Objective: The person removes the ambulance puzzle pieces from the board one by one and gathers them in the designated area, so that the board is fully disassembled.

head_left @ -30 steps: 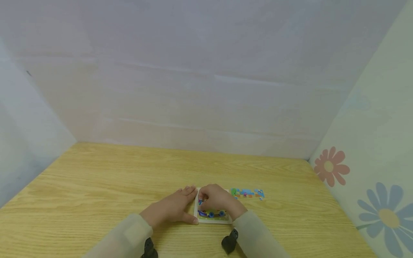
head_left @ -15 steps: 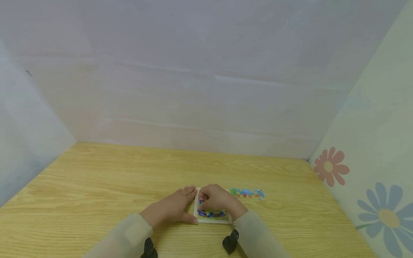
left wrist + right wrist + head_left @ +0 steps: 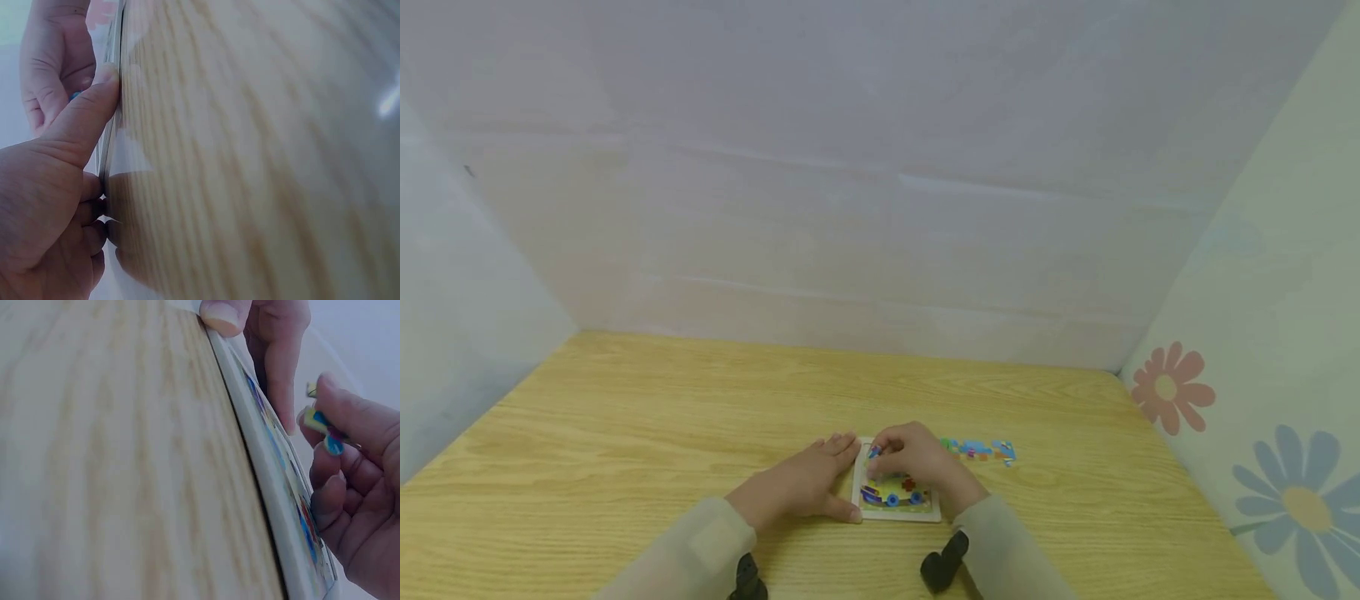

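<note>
A white-framed puzzle board (image 3: 901,516) with a colourful vehicle picture lies on the table. My left hand (image 3: 801,485) rests flat at its left edge, the thumb (image 3: 94,106) pressing the frame's near corner. Between thumb and fingers my right hand (image 3: 362,469) pinches a small yellow and blue puzzle piece (image 3: 333,444), held above the board and apart from it. In the head view my right hand (image 3: 921,462) covers the board's upper right part, while blue wheels and a red cross show below it.
Several joined or touching puzzle pieces (image 3: 977,451) lie on the wooden table (image 3: 715,400) just right of the board. A pale wall stands behind, and a wall with printed flowers (image 3: 1165,387) is at the right.
My right hand has lifted from the board's left part and shifted slightly right and away from me with the piece, uncovering more of the picture. My left hand has stayed in place.
</note>
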`<state>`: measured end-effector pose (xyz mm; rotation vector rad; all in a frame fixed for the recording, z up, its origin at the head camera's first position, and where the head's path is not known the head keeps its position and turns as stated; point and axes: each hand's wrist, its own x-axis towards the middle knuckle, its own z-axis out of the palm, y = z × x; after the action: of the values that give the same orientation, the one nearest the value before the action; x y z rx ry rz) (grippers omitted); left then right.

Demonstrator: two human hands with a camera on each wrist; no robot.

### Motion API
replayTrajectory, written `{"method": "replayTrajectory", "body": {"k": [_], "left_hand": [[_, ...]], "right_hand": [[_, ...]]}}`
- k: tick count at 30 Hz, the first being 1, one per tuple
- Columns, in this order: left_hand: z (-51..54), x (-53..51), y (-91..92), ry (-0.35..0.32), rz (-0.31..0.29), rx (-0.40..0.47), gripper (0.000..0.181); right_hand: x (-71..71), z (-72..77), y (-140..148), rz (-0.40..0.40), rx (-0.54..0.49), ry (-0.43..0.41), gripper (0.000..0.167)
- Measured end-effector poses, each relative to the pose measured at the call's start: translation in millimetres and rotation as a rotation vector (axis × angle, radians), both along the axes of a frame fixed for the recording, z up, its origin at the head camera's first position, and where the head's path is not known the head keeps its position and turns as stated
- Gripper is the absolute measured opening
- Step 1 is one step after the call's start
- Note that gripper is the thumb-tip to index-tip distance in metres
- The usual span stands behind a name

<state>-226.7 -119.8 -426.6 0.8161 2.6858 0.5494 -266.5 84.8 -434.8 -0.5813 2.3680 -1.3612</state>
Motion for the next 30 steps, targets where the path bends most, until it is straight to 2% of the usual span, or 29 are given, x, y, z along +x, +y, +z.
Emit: {"method": "replayTrajectory", "body": {"k": [3,12,18,23,27,30], "left_hand": [[0.7,-0.2,0.5,0.000,-0.001,0.002,0.099],[-1.8,-1.5,0.0,0.009,0.001,0.000,0.099],[-2.3,-0.3,-0.4,0.005,0.009,0.003,0.099],[-0.8,0.9,-0.4,0.004,0.009,0.017,0.099],[-0.1,1.0,-0.8,0.004,0.010,0.015,0.100],[-0.1,0.8,-0.8,0.002,0.009,0.015,0.100]], "right_hand": [[1.6,3.6,0.1,-0.002,-0.021,-0.008,0.013],[5.9,12.3,4.7,0.070,-0.012,0.013,0.024],[10.8,16.3,14.5,0.008,-0.063,-0.002,0.018],[14.9,17.7,25.5,-0.048,-0.093,-0.019,0.025],[17.1,18.1,34.9,-0.046,-0.105,-0.006,0.032],[19.3,20.2,41.1,-0.034,-0.137,-0.028,0.036]]}}
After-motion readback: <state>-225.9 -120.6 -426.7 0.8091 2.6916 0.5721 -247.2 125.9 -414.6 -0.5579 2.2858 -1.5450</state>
